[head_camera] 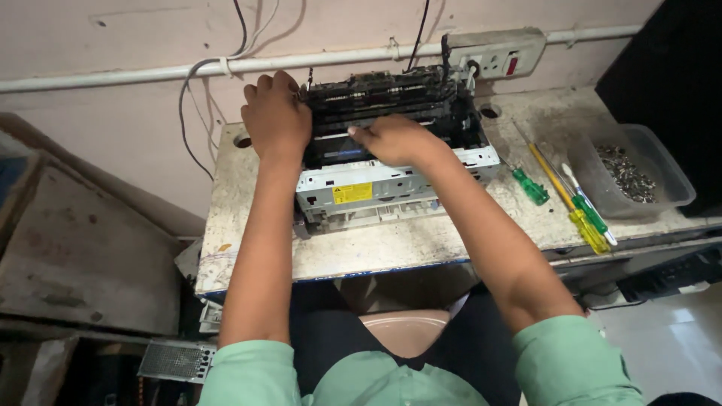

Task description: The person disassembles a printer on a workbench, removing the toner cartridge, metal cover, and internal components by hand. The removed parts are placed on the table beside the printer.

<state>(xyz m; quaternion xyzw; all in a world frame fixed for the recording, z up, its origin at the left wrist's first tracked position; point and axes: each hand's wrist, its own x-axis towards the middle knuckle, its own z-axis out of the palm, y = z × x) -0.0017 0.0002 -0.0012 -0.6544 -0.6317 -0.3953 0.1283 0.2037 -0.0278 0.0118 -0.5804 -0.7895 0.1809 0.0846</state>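
centrally, a stripped printer chassis of grey metal and black plastic (pixel 391 150) is seen standing on the worn, stained white workbench (pixel 361 248), with its long axis running side to side, parallel to the wall behind it. the left hand (pixel 274 116) is laid over the chassis's upper left corner, fingers curled down against the black frame; a steadying press is suggested, but whether anything is actually clamped cannot be told, since the fingertips are hidden behind the knuckles. the right hand (pixel 395 139) is placed on the middle of the chassis, fingers drawn together and pointed leftward along the black bar across its top; whether a small part is pinched there cannot be told. the right hand is judged the nearer to the chassis's inner parts, the left being kept at the edge.

to the right of the chassis, a short green-handled screwdriver (pixel 530 186) is lying near its corner, and farther right two long screwdrivers with yellow and green handles (pixel 583 214) are laid slantwise. beyond those, a clear plastic tub of small metal screws (pixel 632 169) is set. behind the chassis, a white wall socket strip (pixel 496 53) is fixed to the pale conduit pipe (pixel 113 75).
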